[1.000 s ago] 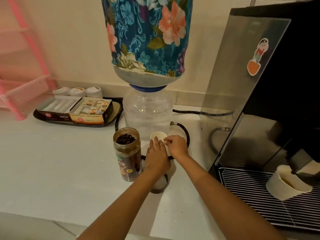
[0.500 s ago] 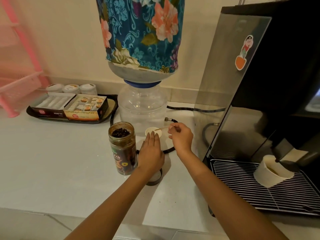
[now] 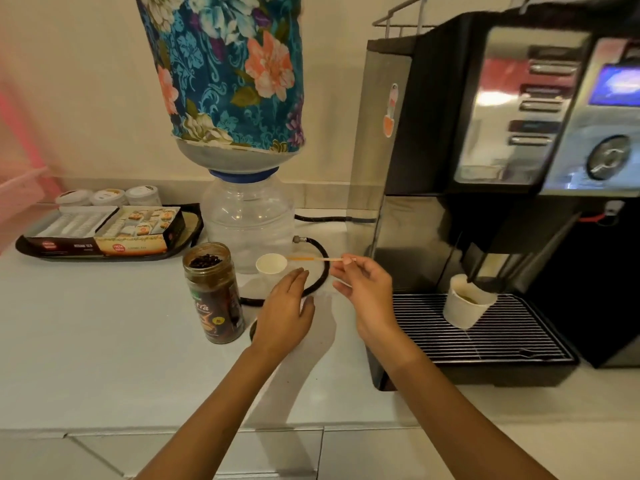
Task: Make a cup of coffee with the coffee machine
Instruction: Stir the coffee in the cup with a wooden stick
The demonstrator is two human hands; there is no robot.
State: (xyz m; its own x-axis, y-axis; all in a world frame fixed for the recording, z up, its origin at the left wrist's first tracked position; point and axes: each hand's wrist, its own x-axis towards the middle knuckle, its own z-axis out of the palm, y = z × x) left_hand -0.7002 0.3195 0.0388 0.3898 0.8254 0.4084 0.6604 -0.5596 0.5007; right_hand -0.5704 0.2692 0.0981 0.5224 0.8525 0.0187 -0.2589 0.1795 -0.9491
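The black and steel coffee machine (image 3: 491, 140) stands at the right. A white paper cup (image 3: 465, 303) with brown liquid sits tilted on its drip grate (image 3: 485, 337) under the spout. My right hand (image 3: 363, 292) pinches a thin wooden stir stick (image 3: 320, 259), held level above the counter. A small white paper cup (image 3: 270, 264) stands behind my left hand (image 3: 285, 317), which hovers flat with fingers apart and holds nothing. An open glass jar of coffee beans (image 3: 214, 292) stands just left of that hand.
A water bottle in a floral cover (image 3: 228, 74) sits upside down on a clear dispenser base (image 3: 247, 220), with a black hose (image 3: 320, 271) curling on the counter. A black tray (image 3: 194, 230) with tea boxes and small tubs lies at the back left.
My right hand has drawn the stir stick out of the small cup and moved right with it. My left hand has let go of the cup. The view has swung right toward the machine.
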